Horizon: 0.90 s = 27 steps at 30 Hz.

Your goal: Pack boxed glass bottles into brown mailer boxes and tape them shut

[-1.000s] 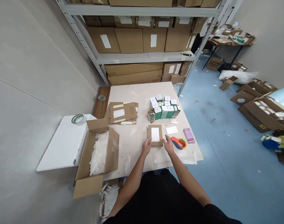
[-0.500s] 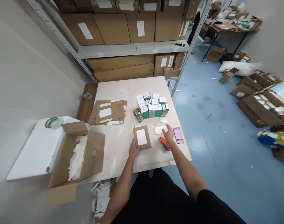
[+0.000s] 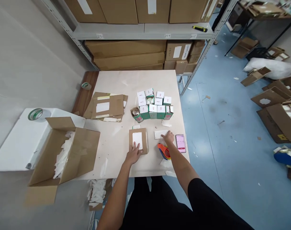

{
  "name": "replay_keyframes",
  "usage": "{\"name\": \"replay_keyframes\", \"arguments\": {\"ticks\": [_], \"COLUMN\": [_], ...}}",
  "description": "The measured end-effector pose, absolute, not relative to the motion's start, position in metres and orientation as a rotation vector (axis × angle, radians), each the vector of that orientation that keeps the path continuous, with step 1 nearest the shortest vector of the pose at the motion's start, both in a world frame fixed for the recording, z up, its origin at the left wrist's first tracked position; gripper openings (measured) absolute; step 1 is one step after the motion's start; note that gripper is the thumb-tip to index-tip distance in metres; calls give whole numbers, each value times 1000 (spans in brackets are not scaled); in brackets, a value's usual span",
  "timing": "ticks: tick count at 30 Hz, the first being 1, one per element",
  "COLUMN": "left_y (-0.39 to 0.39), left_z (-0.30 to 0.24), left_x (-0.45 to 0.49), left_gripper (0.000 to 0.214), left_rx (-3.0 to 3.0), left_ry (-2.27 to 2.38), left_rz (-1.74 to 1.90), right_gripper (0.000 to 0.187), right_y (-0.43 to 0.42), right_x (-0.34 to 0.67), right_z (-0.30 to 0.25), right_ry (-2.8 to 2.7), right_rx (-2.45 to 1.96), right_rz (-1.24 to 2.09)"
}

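My left hand (image 3: 133, 154) lies spread on a small flat cardboard parcel (image 3: 144, 148) that bears a white label, its fingertips reaching over the label's lower edge. My right hand (image 3: 168, 138) has its thumb and fingers closed round the right end of a white paper slip (image 3: 159, 134) on the table. Just below that hand sits an orange and blue tape dispenser (image 3: 163, 151). A phone with a pink screen (image 3: 181, 143) lies to the right. Behind the parcel stand several green and white boxes (image 3: 152, 111); an opened one at the left shows a can (image 3: 136, 112).
Flattened cardboard pieces (image 3: 109, 105) lie at the table's left. An open carton (image 3: 88, 153) with white paper inside stands beside the table's left edge. A tape roll (image 3: 35, 114) rests on a white box. Shelving (image 3: 136, 32) with cartons closes off the back.
My left hand has shifted from the parcel's lower left edge onto its top. My right hand has closed in on the slip's right end. The camera view has tilted down.
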<state>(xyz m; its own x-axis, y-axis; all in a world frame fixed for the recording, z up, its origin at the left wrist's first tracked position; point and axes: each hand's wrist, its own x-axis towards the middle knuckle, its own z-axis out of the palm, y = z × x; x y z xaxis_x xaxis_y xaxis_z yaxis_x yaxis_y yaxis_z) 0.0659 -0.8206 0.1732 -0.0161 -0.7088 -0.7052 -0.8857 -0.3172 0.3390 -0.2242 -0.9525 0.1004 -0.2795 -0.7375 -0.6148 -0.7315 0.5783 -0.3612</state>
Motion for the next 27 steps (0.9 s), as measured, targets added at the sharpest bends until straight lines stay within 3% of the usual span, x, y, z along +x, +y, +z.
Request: {"name": "replay_keyframes", "arguments": {"ticks": [3,9,17,23,27], "left_y": [-827,-839,-851,-873,-903], "left_z": [169,161,175,204,236], "left_x": [78,91,89,49,0], "left_gripper": [74,87,98,60,55], "left_rx": [-1985,-1931,-1955,-2250,-2409], "left_ry": [1656,1620,1595,1728,2185], "left_rz": [1376,1499,1442,1228,1464], "right_gripper": [57,18,18,27,31], "right_y": [-954,-945,-942,-913,-891], "right_x": [-220,-224,-238,-250,-259], "right_z": [92,106,168,207,224], "right_ry": [2069,2022,1945,1825,1739], "right_rx": [-1191,-1343,-1481,-1602,-1589], "right_rz": [-22,-136,-151,-398,-635]}}
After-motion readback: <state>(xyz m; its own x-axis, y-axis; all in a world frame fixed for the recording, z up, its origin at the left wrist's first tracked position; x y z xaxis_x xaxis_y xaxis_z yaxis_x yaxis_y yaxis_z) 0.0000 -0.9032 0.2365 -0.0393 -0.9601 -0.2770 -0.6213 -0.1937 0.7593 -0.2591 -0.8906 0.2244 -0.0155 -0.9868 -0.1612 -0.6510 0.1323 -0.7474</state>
